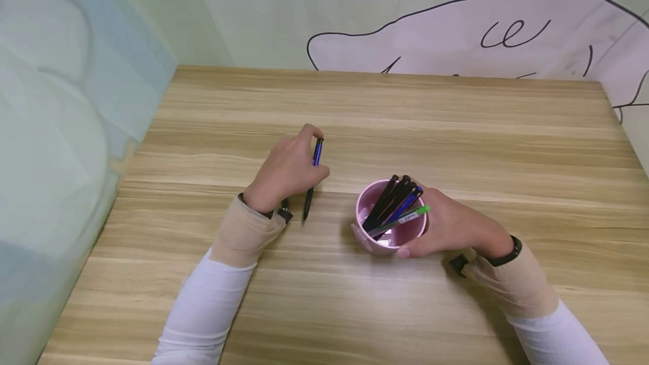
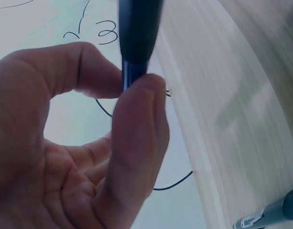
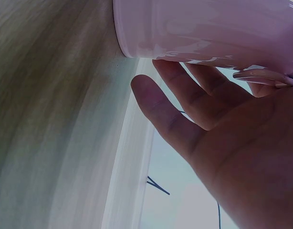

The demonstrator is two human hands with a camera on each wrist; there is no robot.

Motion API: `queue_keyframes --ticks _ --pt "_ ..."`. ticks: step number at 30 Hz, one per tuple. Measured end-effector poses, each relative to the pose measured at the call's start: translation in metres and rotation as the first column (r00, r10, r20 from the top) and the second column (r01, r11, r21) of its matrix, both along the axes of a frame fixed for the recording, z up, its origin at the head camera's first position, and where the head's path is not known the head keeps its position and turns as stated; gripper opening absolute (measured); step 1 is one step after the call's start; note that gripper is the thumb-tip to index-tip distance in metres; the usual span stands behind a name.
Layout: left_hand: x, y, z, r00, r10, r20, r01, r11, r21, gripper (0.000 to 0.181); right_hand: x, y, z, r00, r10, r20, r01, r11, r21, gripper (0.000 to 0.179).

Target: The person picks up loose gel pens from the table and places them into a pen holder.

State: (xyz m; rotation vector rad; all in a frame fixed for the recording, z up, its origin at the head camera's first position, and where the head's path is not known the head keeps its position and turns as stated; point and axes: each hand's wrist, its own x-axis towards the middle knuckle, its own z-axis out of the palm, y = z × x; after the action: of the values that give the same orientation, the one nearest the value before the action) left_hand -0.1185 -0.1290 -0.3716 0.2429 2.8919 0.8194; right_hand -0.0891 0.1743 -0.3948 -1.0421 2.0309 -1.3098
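My left hand (image 1: 291,168) pinches a blue-and-black pen (image 1: 317,154) between thumb and index finger, its black end slanting down toward the tabletop. Close up in the left wrist view, the pen's dark lower part (image 2: 139,33) juts past the fingertips. A second dark pen (image 2: 268,213) lies on the table at that view's lower right. With its thumb at the near rim and fingers round the far side, my right hand (image 1: 446,224) holds a pink cup (image 1: 372,244). Several black pens (image 1: 387,201), a blue one (image 1: 405,205) and a green-ended pen (image 1: 408,217) lean inside it.
Both hands work over a wood-grain table (image 1: 487,145). A pale wall (image 1: 243,21) with cartoon line drawings stands along its far edge, and another wall panel (image 1: 56,128) borders the left side.
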Motion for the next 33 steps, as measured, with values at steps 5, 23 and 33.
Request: queue_keyframes --ticks 5,23,33 --pt "0.0007 0.0014 0.0008 1.000 -0.001 -0.015 0.001 1.000 0.011 0.061 0.0001 -0.0001 0.0002 1.000 0.000 0.000 0.000 1.000 0.005 0.087" --pt "0.0032 0.0066 0.0051 1.000 0.002 -0.026 0.000 0.996 0.094 0.062 0.0002 0.0004 -0.0006 1.000 0.004 0.011 -0.005 1.000 0.004 0.088" --pt "0.0047 0.0087 0.0077 0.999 0.019 -0.034 -0.015 0.995 0.099 0.062 0.0000 0.0004 -0.0010 1.000 0.001 0.009 -0.001 1.000 -0.002 0.089"
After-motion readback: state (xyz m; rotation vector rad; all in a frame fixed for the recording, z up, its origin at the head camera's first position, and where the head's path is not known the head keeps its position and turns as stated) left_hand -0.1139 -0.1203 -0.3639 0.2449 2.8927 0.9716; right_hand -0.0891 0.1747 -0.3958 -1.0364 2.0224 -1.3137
